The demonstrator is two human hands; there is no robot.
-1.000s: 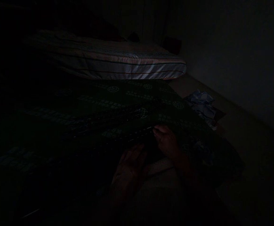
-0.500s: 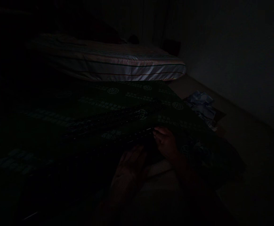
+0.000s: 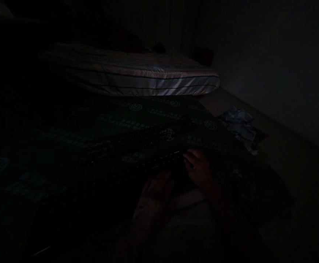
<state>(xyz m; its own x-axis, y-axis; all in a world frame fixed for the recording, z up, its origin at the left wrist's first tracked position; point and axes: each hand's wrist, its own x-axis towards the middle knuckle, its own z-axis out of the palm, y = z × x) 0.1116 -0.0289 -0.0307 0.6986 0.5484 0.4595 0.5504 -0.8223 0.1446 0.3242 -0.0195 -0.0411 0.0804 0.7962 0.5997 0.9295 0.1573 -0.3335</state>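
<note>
The room is very dark. My left hand lies flat with fingers stretched out on a dark object in front of me that I cannot make out. My right hand is curled, fingers bent onto the edge of a long dark strip with rows of small glints. Both rest over a green sheet printed with pale globe marks and text, spread on the floor.
A mattress with a shiny striped side lies beyond the green sheet. Crumpled pale paper or plastic sits on the floor at the right. A wall runs along the right side.
The view has shifted slightly, so everything sits a little lower and to the right. Both hands keep about the same pose and place.
</note>
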